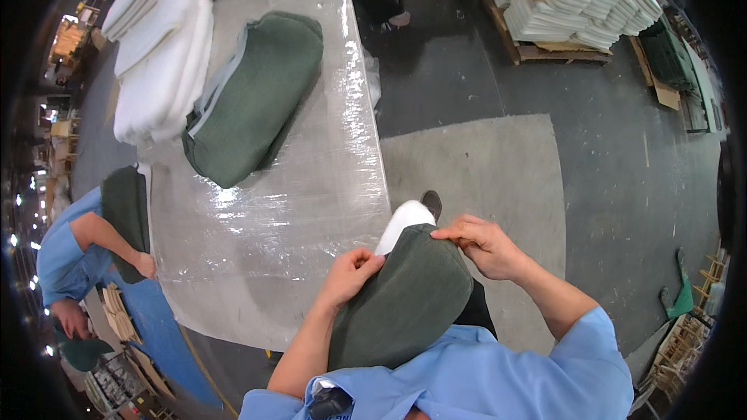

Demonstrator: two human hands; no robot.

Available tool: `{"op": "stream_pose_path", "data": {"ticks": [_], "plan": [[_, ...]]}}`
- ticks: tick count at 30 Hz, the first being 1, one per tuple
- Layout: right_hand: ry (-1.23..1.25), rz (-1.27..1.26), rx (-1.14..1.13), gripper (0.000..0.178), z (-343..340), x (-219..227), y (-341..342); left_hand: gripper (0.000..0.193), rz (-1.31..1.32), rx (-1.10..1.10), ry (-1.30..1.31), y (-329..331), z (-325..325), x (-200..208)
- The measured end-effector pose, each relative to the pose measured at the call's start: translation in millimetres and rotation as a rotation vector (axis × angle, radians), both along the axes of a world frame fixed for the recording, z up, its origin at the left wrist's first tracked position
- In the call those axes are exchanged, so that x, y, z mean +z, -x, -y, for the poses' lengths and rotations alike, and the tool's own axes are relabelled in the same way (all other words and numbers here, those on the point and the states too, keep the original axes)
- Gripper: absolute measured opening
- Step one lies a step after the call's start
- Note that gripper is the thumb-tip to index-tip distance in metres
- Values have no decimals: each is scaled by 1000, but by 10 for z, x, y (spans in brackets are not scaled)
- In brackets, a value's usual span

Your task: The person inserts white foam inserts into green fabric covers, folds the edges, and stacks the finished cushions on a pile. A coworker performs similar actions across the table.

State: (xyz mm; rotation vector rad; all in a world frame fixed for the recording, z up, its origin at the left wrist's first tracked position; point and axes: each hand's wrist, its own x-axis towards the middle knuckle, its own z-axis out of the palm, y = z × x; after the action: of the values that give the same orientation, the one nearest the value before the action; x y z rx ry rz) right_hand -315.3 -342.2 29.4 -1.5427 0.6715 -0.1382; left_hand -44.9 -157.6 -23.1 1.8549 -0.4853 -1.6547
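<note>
presently, i see the cover [405,303] in front of the shirt [513,365], left hand [346,276] and right hand [490,246] each pinching its edge. i judge it light, soft and pliable: grip its edges.

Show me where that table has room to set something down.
The film-wrapped table is bare between the lying green cushion and the near edge; a narrower strip follows the table's right edge. Crowded: the upper left, under white padding, and the near right corner, by the left hand and held green cover.

Partial lettering [339,416] on blue shirt [506,369]
</note>
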Motion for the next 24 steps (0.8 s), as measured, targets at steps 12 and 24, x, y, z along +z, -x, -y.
{"op": "stream_pose_path", "data": {"ticks": [12, 24], "plan": [[69, -172, 451, 26, 688, -48, -691, 23, -102, -294, -40, -7, 436, 204], [49, 13, 437, 15, 470, 99, -451, 23, 650, -141, 743, 490, 94, 250]]}}
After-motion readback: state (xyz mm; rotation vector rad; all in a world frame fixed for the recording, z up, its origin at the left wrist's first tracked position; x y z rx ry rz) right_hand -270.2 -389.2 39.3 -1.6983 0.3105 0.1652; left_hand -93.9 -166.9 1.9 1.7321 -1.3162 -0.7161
